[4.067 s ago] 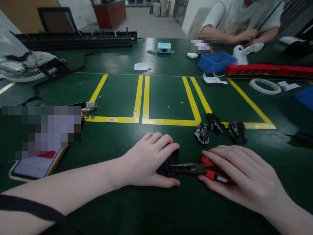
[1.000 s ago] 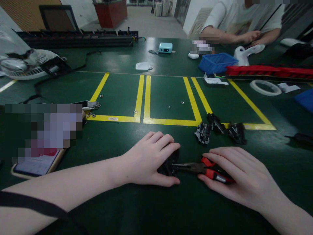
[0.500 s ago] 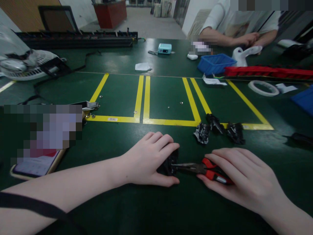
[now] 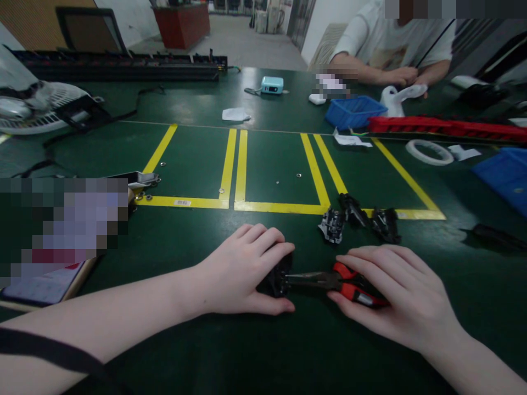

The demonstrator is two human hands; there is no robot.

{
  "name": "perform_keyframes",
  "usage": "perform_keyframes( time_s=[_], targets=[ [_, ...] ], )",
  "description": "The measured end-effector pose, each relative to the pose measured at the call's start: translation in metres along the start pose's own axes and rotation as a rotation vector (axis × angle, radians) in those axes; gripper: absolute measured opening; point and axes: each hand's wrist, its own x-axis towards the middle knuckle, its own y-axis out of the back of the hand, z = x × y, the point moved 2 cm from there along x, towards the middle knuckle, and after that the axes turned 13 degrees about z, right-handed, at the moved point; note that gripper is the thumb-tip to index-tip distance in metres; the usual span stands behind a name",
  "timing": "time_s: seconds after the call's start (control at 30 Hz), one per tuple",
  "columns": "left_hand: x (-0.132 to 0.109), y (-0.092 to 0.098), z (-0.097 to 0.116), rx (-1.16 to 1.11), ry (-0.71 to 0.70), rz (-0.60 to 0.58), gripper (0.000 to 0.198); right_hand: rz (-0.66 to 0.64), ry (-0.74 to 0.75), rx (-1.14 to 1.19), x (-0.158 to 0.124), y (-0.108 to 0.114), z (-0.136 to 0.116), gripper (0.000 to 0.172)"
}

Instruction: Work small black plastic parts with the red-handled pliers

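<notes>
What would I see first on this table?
Two bare hands up front: the left hand covers a small black part, and the right hand grips red-handled pliers whose nose meets that part. Behind them, bright yellow tape lines box off the green table, with three more black pieces beside one corner.

No legible text anywhere. White sticker on yellow tape line: dark print, too small to read. Phone screen at lower left: pale rows, characters unreadable, upper part pixelated. Red-handled pliers in right hand: pale patch on handle, no brand readable. Black part under left hand: no marking readable. Pale blue device at far side of table: no lettering legible
</notes>
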Motion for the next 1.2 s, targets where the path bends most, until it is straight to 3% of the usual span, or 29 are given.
perform_keyframes(
  time_s=[0.4,0.63,0.87,1.2],
  targets=[
    [-0.0001,-0.0009,-0.0001,0.005,0.000,-0.004,0.071,-0.017,0.023,-0.007,0.0007,-0.0028,-0.0015,0.035],
    [-0.0009,-0.0005,0.0006,0.000,0.004,0.009,0.074,-0.044,-0.045,0.057,0.0006,-0.0019,-0.0045,0.029],
    [-0.0013,-0.0012,0.0005,0.054,-0.032,0.004,0.084,-0.034,-0.037,0.044,0.0016,-0.0011,-0.0086,0.029],
    [-0.0007,0.0016,0.0005,-0.056,0.006,-0.021,0.074,-0.007,-0.079,0.086,0.0003,0.0001,-0.0069,0.031]
  ],
)
